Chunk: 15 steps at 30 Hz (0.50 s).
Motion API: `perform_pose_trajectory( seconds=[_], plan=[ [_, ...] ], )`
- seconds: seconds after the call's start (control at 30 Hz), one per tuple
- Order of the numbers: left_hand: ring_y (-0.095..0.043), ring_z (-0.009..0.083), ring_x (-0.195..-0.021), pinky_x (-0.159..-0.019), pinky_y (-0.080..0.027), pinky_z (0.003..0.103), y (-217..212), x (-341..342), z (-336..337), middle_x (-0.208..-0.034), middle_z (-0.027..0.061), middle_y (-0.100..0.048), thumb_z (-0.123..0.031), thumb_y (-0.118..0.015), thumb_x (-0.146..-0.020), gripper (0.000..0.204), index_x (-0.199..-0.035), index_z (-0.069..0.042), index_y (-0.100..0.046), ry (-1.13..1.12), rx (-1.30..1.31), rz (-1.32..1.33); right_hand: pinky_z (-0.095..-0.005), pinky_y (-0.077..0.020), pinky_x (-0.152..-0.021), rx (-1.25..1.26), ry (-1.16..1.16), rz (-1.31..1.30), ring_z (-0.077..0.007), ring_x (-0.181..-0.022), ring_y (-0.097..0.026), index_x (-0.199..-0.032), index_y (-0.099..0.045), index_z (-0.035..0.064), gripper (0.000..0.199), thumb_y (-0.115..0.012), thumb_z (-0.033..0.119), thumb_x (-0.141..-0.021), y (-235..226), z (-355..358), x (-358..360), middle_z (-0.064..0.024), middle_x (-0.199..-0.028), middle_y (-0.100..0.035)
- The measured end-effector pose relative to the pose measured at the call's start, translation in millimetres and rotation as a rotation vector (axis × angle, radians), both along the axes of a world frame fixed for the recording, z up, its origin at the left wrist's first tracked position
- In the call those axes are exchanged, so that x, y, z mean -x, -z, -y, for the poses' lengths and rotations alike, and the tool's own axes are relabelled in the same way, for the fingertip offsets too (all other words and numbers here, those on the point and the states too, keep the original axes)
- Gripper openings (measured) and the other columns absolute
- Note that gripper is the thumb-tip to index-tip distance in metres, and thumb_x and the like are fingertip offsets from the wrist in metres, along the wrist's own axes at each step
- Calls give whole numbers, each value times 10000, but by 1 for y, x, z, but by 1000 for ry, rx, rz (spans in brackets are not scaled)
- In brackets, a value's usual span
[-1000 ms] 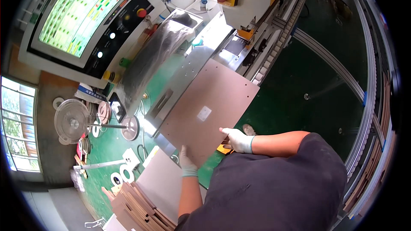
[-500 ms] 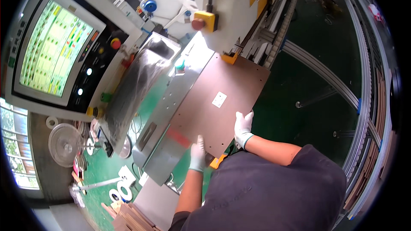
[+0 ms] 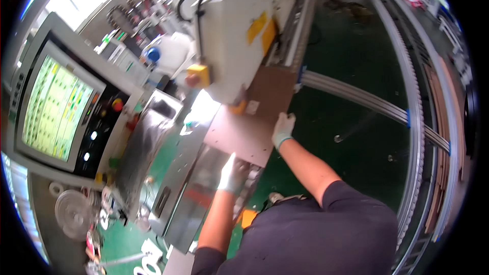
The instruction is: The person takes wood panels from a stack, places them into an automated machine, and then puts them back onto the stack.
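A flat brown panel [image 3: 239, 132] with small holes and a white label [image 3: 252, 107] lies on the machine's feed bed, its far part beside and partly hidden by the machine housing. Both my hands wear pale gloves. At the panel's near edge is my left hand [image 3: 232, 175], its thumb along the top and its other fingers in shade. My right hand [image 3: 282, 131] is closed at the right edge, thumb pointing away from me. A yellow-orange guide block [image 3: 237, 107] sits over the panel's left side.
A control console with a lit screen [image 3: 57, 107] stands at left, near a round fan [image 3: 75, 215]. A grey machine housing [image 3: 229, 35] with a red button on a yellow box [image 3: 197, 75] rises ahead. Metal rails [image 3: 356, 97] run along the right over green floor.
The panel has slid away from me along the bed, baring rollers and metal at the near end. Both hands moved forward with it, and the view has shifted.
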State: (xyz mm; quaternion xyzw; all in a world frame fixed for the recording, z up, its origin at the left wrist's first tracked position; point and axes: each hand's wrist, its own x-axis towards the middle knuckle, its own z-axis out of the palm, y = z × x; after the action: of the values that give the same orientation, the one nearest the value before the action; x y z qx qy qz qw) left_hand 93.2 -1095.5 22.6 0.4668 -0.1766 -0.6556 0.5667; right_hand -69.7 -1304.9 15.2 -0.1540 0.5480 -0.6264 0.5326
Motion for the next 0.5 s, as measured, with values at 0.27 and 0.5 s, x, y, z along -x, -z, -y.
perform_pose_trajectory(
  seconds=[0.27, 0.5],
  plan=[
    [-672, 258, -956, -876, -528, 377, -19, 18, -141, -1038, 145, -719, -263, -598, -1023, 299, -1122, 6, -682, -119, -102, 1063, -396, -532, -869, 98, -157, -130, -222, -990, -632, -1423, -482, 1, 590, -663, 108, -872, -15, -69, -11, -153, -1181, -659],
    [-599, 334, -1055, -944, -461, 411, 69, -5, -260, -1147, 198, -642, -411, -507, -1056, 486, -1233, 29, -611, -173, -390, 960, -450, -463, -1060, -12, -691, -560, -394, -1241, -544, -1472, -372, 21, 752, -763, 182, -849, 10, -219, 1, -229, -1358, -536]
  ],
)
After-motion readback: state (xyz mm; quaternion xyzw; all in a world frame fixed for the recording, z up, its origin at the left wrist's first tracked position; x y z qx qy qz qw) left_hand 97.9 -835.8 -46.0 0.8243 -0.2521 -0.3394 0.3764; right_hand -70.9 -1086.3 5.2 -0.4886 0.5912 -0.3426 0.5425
